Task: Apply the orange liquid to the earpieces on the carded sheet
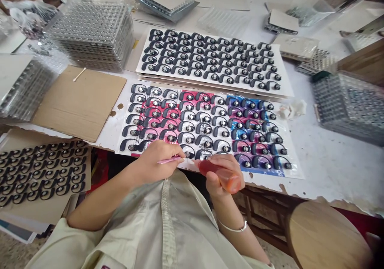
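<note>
I see the left hand (153, 157) pinching a pink stick (168, 160); right of it, the right hand (218, 188) grips an orange bottle (225, 177), partly covering it. I can't tell whether their tips touch.

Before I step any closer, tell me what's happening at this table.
A person is holding a thin pink stick in the left hand and an orange bottle in the right hand. The bottle lies tilted, its nozzle pointing toward the stick's tip; whether they touch is too small to tell. Just beyond the hands, dark hooked pieces sit in rows on a printed sheet, with more on a white board behind.
</note>
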The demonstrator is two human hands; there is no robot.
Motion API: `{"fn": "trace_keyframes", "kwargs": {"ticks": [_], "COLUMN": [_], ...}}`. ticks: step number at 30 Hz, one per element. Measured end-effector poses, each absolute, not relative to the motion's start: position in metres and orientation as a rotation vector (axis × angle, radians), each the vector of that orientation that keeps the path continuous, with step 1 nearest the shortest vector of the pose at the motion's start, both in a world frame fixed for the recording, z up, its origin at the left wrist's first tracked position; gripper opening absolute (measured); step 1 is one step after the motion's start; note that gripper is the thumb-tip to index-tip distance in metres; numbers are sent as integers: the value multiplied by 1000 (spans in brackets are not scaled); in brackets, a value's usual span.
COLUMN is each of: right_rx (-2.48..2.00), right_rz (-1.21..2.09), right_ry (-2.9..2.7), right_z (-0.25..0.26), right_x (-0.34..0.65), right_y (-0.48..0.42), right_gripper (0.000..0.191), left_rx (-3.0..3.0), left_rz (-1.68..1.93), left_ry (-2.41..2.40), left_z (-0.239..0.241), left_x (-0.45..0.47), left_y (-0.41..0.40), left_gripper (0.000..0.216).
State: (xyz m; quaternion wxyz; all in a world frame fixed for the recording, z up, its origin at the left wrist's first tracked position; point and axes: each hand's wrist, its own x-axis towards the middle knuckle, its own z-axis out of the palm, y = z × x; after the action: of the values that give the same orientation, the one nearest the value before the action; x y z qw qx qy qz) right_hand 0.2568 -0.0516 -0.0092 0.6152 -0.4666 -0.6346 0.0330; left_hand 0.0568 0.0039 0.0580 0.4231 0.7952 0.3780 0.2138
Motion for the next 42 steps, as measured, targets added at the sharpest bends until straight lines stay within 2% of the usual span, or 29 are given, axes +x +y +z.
{"fn": "trace_keyframes", "kwargs": {"ticks": [14, 22, 42], "right_rx": [-1047, -960, -1010], "right_rz": [152, 26, 21], "right_ry": [-1512, -1500, -1577], "right_z": [-7, -14, -10], "right_x": [255, 259, 253], "right_y": [-53, -56, -56], "right_gripper": [28, 32, 34], "left_rx": [1893, 1896, 1891], "left_rz": [444, 397, 389], "left_ry": [980, 943, 924], "left_z": [70, 70, 64], "left_x": [61, 64, 63], "left_y": [16, 26, 32], "left_gripper": [14, 15, 12]}}
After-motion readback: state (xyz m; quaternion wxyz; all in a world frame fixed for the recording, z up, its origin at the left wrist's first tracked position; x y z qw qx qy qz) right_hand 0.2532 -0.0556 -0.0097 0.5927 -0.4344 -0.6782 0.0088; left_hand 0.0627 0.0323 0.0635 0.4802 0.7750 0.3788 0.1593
